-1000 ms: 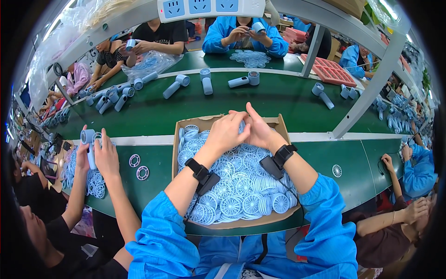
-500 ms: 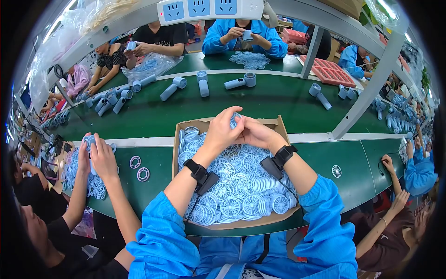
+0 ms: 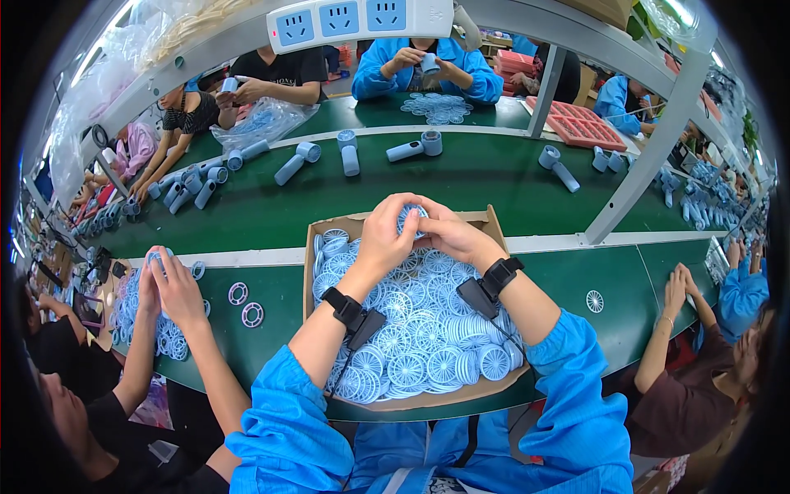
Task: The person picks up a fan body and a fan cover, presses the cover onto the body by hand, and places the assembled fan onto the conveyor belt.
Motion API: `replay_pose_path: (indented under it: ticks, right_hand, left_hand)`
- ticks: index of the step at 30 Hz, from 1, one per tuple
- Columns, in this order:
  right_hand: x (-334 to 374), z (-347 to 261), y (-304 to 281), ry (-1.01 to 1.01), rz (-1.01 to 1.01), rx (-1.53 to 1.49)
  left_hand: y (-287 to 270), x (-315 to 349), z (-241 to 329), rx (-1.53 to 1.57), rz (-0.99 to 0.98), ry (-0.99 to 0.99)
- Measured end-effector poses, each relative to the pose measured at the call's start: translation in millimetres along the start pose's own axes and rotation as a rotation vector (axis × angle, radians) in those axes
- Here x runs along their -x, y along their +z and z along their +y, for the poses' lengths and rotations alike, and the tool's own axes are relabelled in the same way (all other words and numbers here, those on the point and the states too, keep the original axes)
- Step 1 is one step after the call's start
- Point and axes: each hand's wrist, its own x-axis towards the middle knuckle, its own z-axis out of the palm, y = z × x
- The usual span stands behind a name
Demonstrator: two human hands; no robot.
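Note:
Above the far side of a cardboard box (image 3: 494,226), my left hand (image 3: 387,235) and my right hand (image 3: 451,233) meet with curled fingers around a light-blue round spoked fan grille (image 3: 411,217). Both hands grip it, and the fingers partly cover it. I cannot tell whether another part sits behind it. Beneath my forearms, many similar grilles (image 3: 407,370) fill the box, some flat and some stacked on edge. Each of my wrists wears a black strap with a small device and a cable.
Light-blue handheld fan bodies (image 3: 349,154) lie on the green belt (image 3: 346,193) ahead. A lone grille (image 3: 594,301) lies right of the box, two pale rings (image 3: 252,314) left. Co-workers sit on both sides and opposite. A metal frame post (image 3: 642,156) and power strip (image 3: 360,20) stand above.
The grille in my hands has turned to show more of its spoked face. My fingers have shifted around it. The co-worker at right has brought both hands together on the table.

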Motion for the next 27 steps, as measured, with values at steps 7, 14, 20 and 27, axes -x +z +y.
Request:
replay_pose_path:
  ticks: [7,14,20,27]
  right_hand:
    - [-2,3,-1,-0.002,0.026,0.067]
    - [-1,2,-1,-0.013,0.040,0.072]
    - [-2,0,-10,0.051,0.061,0.148]
    - [-2,4,-7,0.045,0.096,0.104]
  left_hand:
    - [0,0,-3,0.056,0.044,-0.116]
    - [1,1,-3,0.073,0.048,-0.121]
    - [-1,-3,-7,0.113,0.098,-0.156]
    - [-2,0,-8,0.191,0.058,-0.295]
